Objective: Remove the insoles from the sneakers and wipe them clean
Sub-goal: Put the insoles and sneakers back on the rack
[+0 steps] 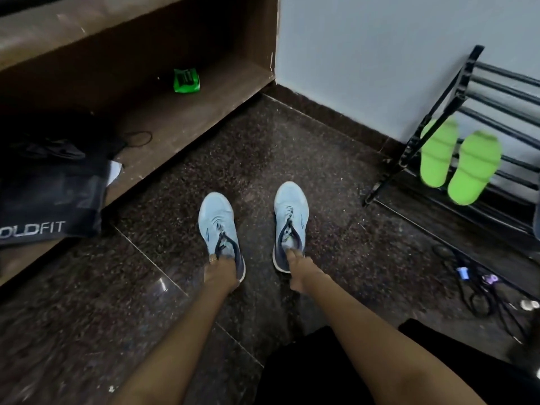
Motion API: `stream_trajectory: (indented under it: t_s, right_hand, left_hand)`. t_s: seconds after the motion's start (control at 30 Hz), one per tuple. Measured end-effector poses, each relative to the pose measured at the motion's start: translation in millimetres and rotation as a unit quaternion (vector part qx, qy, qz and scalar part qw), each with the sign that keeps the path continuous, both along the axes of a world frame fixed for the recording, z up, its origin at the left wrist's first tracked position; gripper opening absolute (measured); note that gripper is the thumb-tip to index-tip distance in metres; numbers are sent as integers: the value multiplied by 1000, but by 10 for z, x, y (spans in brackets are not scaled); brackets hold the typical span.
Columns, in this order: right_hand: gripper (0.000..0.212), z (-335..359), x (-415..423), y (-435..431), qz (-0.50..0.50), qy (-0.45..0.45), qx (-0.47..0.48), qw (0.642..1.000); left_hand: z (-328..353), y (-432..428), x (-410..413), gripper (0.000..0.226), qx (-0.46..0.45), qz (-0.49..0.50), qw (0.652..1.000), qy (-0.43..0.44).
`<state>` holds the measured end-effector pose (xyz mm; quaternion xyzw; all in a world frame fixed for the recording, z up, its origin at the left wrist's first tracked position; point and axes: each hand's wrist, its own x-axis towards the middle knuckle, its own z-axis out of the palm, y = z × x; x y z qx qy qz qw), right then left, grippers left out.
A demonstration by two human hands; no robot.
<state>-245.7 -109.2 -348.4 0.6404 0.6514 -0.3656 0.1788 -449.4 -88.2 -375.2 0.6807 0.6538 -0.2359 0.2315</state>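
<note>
Two light blue sneakers with dark navy collars stand side by side on the dark speckled floor, toes pointing away from me. My left hand [220,271] grips the heel of the left sneaker [217,226], its fingers hooked into the collar. My right hand [298,268] grips the heel of the right sneaker [292,211], with fingers curled over the collar into the opening. The insoles are hidden inside the shoes.
A wooden shelf unit [187,118] runs along the left, holding a green packet [186,80] and a black bag [49,200]. A black shoe rack [455,92] with green slippers [458,165] stands at the right. Cables [482,290] lie on the floor beside it.
</note>
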Motion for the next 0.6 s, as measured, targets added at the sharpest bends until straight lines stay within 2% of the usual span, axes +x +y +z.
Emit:
stream_trajectory:
  t_s: [0.13,0.3,0.47,0.6]
  right_hand:
    - [92,-58,-21,61,-9,15,3,1000]
    - [84,-131,27,-14,0,-27,45,999]
    - [44,32,80,-33,45,-91,53,993]
    - [33,279,92,-62,78,-135,95,983]
  left_hand:
    - [-134,-82,76,48,46,-23,998,43]
    - [-66,-191,233,36,96,-134,984,63]
    - [92,-358,468,29,94,-144,985,7]
    - [299,-355,609,26,115,-149,982,-18]
